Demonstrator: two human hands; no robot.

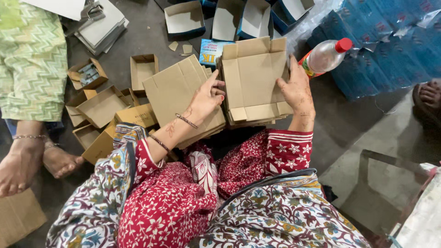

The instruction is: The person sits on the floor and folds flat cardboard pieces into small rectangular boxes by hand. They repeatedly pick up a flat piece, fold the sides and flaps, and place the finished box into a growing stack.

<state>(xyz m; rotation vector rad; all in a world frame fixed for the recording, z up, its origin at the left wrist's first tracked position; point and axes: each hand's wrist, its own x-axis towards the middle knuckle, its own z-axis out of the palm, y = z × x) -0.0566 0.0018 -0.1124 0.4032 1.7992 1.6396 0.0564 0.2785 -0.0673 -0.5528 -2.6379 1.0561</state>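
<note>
A flat, creased brown cardboard blank (255,73) lies on top of a stack of like blanks (250,120) in front of my lap. My left hand (206,98) grips its left edge with fingers curled over it. On the blank's right edge rests my right hand (296,89), holding it with the thumb up along the side. Under my left wrist a second pile of flat cardboard blanks (172,89) leans to the left.
Folded brown trays (102,106) and small open boxes (142,68) lie at left, beside another person's bare feet (27,163). White-lined blue boxes (184,19) stand at the back. A red-capped plastic bottle (325,56) rests against wrapped blue packs (386,46) at right.
</note>
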